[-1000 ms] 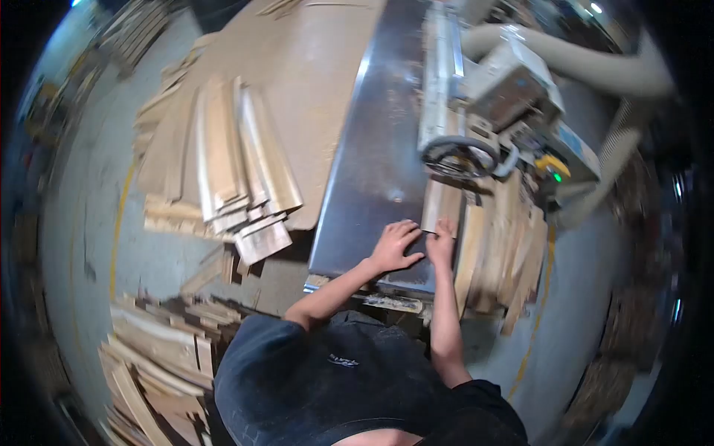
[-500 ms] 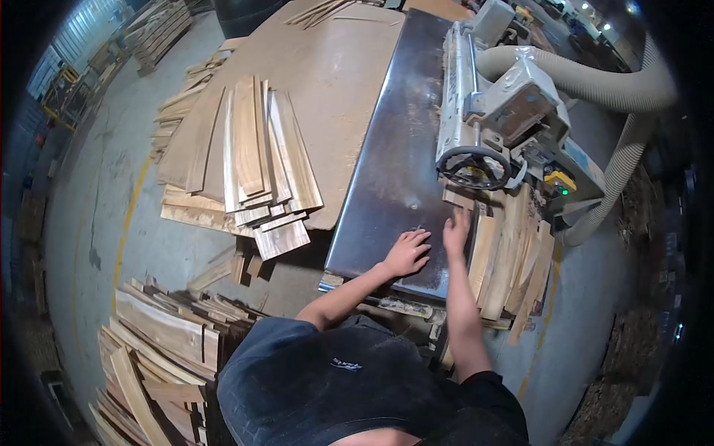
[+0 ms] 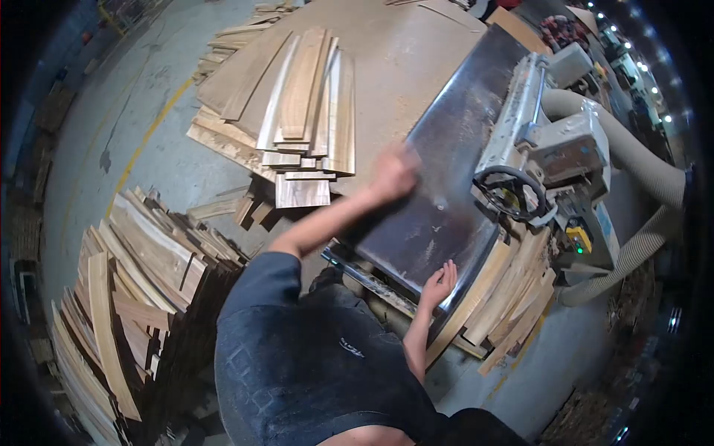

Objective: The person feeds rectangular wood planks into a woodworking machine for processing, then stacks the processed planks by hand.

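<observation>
Smeared by motion, my left hand [image 3: 396,172] is raised over the left edge of the dark metal machine table [image 3: 446,204], to the right of stacked boards [image 3: 303,97]; its fingers cannot be made out. My right hand [image 3: 440,285] is near the front end of the metal table, fingers loosely extended and nothing visible in it. Ahead of that hand stands the machine head [image 3: 513,119] with a black handwheel [image 3: 509,193]. Long wooden strips [image 3: 498,290] lie along the right side of the metal table.
A large pile of boards [image 3: 141,260] stands at the lower left. The brown worktable [image 3: 387,67] carries the stacked boards. A ribbed hose [image 3: 639,156] curves down at the right, past a yellow switch box [image 3: 578,239]. Part of a person [image 3: 563,33] shows at the top right.
My left hand has lifted off the metal table and moved left and forward. My right hand has drawn back from the small wood block by the machine. The view has turned.
</observation>
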Available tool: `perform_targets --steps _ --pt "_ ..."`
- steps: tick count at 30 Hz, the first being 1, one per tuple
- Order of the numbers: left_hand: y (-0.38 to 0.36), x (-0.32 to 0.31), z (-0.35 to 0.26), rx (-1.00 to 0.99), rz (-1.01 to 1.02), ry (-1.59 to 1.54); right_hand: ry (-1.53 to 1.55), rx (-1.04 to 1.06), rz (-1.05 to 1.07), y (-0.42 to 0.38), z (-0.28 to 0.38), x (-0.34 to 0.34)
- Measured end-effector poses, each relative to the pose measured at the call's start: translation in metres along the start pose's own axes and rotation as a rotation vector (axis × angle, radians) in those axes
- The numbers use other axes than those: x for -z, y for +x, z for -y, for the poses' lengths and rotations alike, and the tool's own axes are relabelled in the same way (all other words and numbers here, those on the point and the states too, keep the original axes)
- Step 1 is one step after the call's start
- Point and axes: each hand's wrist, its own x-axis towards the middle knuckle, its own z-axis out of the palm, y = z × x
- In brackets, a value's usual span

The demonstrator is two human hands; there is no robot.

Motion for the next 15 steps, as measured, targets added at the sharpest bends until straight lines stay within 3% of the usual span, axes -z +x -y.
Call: perform_targets --steps 1,2,4,5,7,9,15 --pt "0.01 -0.009 0.075 0.023 0.0 0.276 -0.017 -0.002 -0.008 0.0 0.002 0.0" --pt "0.044 0.042 0.098 0.156 0.062 0.388 -0.033 -0.007 -0.018 -0.001 0.005 -0.002" --pt "0.092 0.107 0.164 0.701 0.111 0.482 -0.041 -0.014 -0.043 0.001 0.009 -0.002" --pt "0.101 0.13 0.186 0.754 0.012 0.714 -0.046 -0.004 -0.044 0.0 0.008 -0.003" --pt "0.087 0.169 0.21 0.676 0.006 0.759 -0.04 -0.004 -0.063 0.0 0.007 -0.003" --pt "0.044 0.159 0.234 0.703 0.068 0.668 -0.081 0.003 -0.047 0.0 0.009 -0.002" --pt "0.011 0.143 0.18 0.505 -0.02 0.843 -0.038 -0.037 -0.109 -0.002 0.008 -0.002"
